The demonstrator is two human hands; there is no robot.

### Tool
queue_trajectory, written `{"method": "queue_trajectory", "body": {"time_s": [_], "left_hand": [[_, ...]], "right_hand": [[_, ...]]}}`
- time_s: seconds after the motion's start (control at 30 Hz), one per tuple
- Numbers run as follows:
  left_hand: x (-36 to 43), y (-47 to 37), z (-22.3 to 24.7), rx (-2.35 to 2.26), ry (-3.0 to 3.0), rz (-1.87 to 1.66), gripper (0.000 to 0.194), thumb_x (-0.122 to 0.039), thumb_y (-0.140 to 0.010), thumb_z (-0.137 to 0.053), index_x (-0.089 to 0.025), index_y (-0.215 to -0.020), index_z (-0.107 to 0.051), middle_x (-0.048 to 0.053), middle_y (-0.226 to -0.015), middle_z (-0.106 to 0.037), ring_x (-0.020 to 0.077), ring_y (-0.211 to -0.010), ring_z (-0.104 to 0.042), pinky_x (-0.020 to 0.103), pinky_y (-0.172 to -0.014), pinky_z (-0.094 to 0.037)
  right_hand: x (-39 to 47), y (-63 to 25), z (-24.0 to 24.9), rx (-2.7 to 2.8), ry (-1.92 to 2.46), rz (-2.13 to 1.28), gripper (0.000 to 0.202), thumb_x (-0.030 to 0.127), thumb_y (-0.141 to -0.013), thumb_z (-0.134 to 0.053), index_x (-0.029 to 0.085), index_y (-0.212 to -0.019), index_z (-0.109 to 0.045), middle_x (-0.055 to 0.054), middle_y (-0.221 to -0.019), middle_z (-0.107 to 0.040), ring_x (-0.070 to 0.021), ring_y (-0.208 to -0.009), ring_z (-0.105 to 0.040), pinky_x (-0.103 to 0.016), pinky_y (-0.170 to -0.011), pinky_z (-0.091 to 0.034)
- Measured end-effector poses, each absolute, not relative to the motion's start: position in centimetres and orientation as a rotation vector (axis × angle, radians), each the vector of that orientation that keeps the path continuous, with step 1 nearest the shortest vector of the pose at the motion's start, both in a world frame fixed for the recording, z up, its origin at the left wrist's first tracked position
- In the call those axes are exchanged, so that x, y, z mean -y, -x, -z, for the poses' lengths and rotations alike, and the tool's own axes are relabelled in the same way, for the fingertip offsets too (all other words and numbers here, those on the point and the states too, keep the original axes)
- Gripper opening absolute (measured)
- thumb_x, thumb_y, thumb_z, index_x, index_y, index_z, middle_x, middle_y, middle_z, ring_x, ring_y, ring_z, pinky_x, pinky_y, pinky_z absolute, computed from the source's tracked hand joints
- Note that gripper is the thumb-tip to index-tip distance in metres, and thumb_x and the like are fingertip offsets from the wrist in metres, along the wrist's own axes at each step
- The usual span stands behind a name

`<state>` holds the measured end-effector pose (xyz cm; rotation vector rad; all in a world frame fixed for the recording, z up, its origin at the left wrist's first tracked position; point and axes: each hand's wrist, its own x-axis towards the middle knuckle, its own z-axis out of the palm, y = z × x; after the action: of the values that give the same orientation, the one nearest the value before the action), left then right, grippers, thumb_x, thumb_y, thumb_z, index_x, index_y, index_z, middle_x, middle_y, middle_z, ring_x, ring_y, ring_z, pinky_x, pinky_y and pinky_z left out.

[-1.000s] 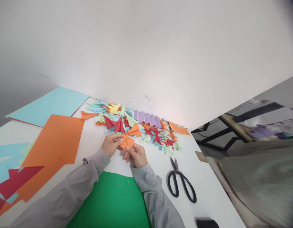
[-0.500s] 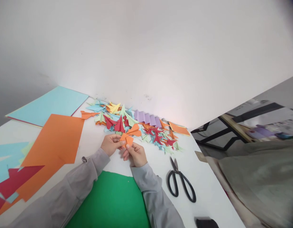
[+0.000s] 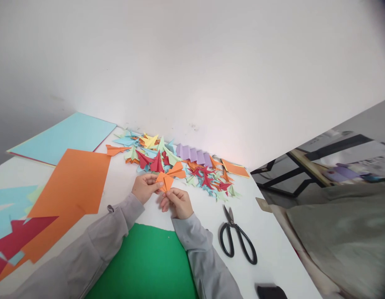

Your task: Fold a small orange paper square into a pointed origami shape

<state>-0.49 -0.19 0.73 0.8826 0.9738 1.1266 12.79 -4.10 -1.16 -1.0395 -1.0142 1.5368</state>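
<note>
A small folded piece of orange paper (image 3: 165, 181) is held up between both hands, over the white table. My left hand (image 3: 145, 188) pinches its left side with the thumb on top. At its lower edge, the thumb and fingers of my right hand (image 3: 179, 202) grip it; some fingertips are hidden behind the paper. Just beyond the hands lies a heap of small folded paper planes (image 3: 156, 162) in red, green, blue, yellow and orange. An orange paper plane (image 3: 176, 170) rests right behind the held piece.
Black-handled scissors (image 3: 232, 226) lie partly spread on the right. A green sheet (image 3: 145, 265) is under my forearms. Orange sheets (image 3: 74, 178), red and blue scraps, and a light blue sheet (image 3: 70, 135) lie left. Pleated purple paper (image 3: 192, 155) stands by the wall.
The orange paper has turned slightly, showing a central crease with folds to either side. My right thumb has shifted a little down along its lower edge.
</note>
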Motion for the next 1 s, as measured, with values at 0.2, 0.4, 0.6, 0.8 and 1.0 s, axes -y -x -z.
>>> {"method": "queue_trajectory", "body": {"time_s": [0.2,0.4,0.6,0.8,1.0], "left_hand": [[0.28,0.25,-0.67,-1.013,-0.890,-1.122,0.033,-0.018,-0.039,-0.079,-0.011,-0.065,-0.061,0.000,-0.050,-0.064,0.0105,-0.038,-0.055,0.021,-0.038,-0.047],[0.31,0.44,-0.78,-1.013,-0.898,-1.136,0.028,-0.018,-0.044,-0.076,-0.010,-0.067,-0.062,-0.001,-0.049,-0.063,0.0092,-0.038,-0.055,0.019,-0.038,-0.046],[0.23,0.50,-0.85,-1.008,-0.905,-1.146,0.027,-0.018,-0.045,-0.076,-0.010,-0.068,-0.063,-0.001,-0.048,-0.063,0.0091,-0.039,-0.055,0.019,-0.039,-0.046],[0.34,0.44,-1.16,-1.013,-0.891,-1.122,0.031,-0.020,-0.041,-0.078,-0.011,-0.065,-0.062,0.000,-0.050,-0.064,0.0103,-0.038,-0.056,0.020,-0.038,-0.046],[0.29,0.48,-0.85,-0.971,-0.917,-1.103,0.032,-0.023,-0.041,-0.079,-0.010,-0.066,-0.063,0.001,-0.052,-0.065,0.0107,-0.041,-0.057,0.020,-0.039,-0.046]], "right_hand": [[4.09,-12.67,1.16,1.037,1.071,-1.545,0.020,0.033,-0.066,-0.060,0.015,-0.058,-0.054,-0.004,-0.045,-0.065,-0.0118,-0.031,-0.056,-0.017,-0.031,-0.038],[4.24,-12.47,1.13,1.036,1.069,-1.519,0.009,0.024,-0.065,-0.055,0.016,-0.060,-0.053,-0.002,-0.046,-0.065,-0.0119,-0.032,-0.056,-0.018,-0.032,-0.040],[4.51,-12.53,1.07,1.043,1.050,-1.514,0.010,0.024,-0.067,-0.055,0.015,-0.063,-0.055,-0.003,-0.048,-0.066,-0.0124,-0.034,-0.057,-0.019,-0.035,-0.041],[4.36,-12.34,0.94,1.058,1.077,-1.454,0.028,0.041,-0.068,-0.062,0.015,-0.061,-0.056,-0.004,-0.046,-0.065,-0.0118,-0.033,-0.056,-0.019,-0.033,-0.040],[4.18,-12.16,1.01,1.020,1.101,-1.472,0.039,0.054,-0.070,-0.056,0.015,-0.064,-0.055,-0.004,-0.045,-0.064,-0.0118,-0.031,-0.054,-0.019,-0.031,-0.038]]}}
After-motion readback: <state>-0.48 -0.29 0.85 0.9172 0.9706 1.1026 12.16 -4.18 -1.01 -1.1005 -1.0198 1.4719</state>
